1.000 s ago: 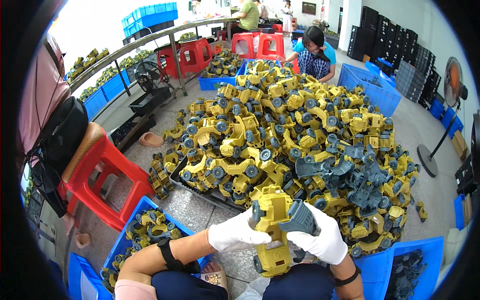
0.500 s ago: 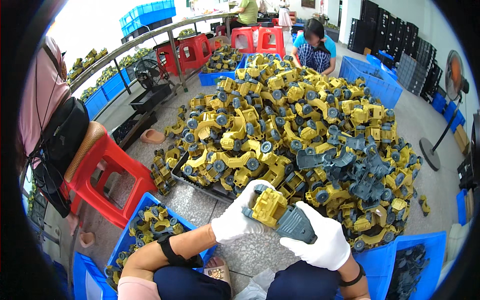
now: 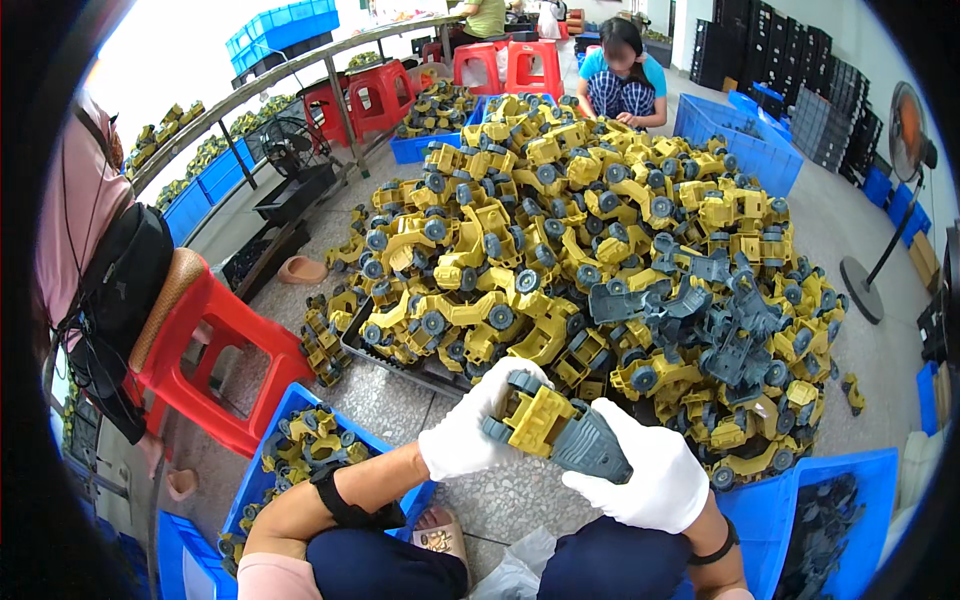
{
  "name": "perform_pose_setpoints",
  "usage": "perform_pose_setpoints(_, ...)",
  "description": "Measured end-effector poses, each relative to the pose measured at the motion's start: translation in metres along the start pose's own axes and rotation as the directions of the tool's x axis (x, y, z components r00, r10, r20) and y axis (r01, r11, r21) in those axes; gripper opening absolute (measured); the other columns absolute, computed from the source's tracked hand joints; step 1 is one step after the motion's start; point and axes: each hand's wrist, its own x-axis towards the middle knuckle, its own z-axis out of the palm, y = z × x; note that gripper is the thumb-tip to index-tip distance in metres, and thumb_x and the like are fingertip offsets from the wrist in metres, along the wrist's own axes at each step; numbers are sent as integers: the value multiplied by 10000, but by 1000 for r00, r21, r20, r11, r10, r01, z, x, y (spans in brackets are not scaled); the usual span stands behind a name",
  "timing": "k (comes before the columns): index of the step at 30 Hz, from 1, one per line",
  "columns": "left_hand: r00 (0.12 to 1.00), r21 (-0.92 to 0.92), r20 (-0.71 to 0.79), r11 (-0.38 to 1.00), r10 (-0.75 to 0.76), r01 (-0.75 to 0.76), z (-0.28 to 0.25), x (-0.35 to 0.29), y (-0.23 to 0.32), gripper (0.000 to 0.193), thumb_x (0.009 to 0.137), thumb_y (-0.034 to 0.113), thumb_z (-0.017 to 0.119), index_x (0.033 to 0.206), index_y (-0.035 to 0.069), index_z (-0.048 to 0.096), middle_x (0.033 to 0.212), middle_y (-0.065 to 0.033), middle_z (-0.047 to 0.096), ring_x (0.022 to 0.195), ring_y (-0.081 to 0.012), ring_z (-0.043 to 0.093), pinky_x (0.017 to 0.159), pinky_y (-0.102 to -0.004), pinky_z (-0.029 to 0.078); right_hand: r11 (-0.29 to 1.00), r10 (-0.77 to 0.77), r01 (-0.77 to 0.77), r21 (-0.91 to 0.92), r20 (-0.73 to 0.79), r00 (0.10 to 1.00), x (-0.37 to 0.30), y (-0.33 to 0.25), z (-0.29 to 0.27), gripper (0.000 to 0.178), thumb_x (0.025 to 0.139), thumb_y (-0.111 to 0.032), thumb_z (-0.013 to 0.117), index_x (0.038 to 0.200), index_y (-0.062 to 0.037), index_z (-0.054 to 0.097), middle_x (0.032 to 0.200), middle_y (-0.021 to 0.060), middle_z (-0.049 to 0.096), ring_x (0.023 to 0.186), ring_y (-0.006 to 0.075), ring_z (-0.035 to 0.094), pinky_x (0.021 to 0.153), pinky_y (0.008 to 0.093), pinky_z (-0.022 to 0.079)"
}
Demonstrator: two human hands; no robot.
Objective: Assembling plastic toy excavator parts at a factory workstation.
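Observation:
Above my lap I hold a toy truck point(image 3: 535, 417) with a yellow body, dark wheels and a grey ribbed part point(image 3: 592, 447) at its right end. My left hand point(image 3: 474, 425), in a white glove, grips the wheeled end. Closed around the grey end is my right hand point(image 3: 650, 475), gloved too, its thumb underneath. In front of both hands rises a large heap of yellow toy vehicles point(image 3: 470, 245) with grey wheels. Several plain grey toy parts point(image 3: 735, 335) lie on the heap's right side.
A blue bin point(image 3: 290, 425) of yellow toys stands at my left, another blue bin point(image 3: 880, 480) with dark parts at my right. Red stool point(image 3: 215, 345) and a standing person are on the left. Someone point(image 3: 625, 85) sits behind the heap; a fan point(image 3: 890, 200) stands right.
The toy truck has tilted slightly in my hands, showing more of its wheels. The person behind the heap has raised their head and brought their hands together. My view has shifted a little.

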Motion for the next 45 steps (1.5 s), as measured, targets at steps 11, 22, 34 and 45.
perform_pose_setpoints(11,999,-112,-46,994,-20,15,11,0,3,807,599,-60,770,1291,111,390,1245,-39,472,1217,-164,459,1065,-337,343,995,63,-68,76,62,996,0,-1,1,669,801,-329,769,1261,88,520,727,186,672,611,299,697,556,344,553)
perform_pose_setpoints(22,996,116,-24,989,91,-87,7,-1,10,687,640,67,823,1224,90,463,1194,-61,483,1139,-191,483,1015,-344,366,998,-51,57,-30,186,981,0,13,7,692,842,-428,724,1258,84,515,621,140,602,500,278,638,470,352,524)
perform_pose_setpoints(34,989,-377,-19,917,-149,132,29,-6,22,641,681,-82,744,1202,108,422,1059,5,501,1016,-89,489,877,-257,435,996,21,-39,83,207,978,2,16,12,838,812,-467,750,1344,86,412,716,205,659,621,323,692,565,346,558)
perform_pose_setpoints(45,976,-378,65,900,-208,217,32,-2,11,878,675,-97,760,1364,138,269,1204,-24,509,1122,-121,487,956,-299,441,982,67,-82,173,93,993,-3,16,13,802,816,-390,774,1359,66,399,968,242,652,827,339,693,719,368,555)
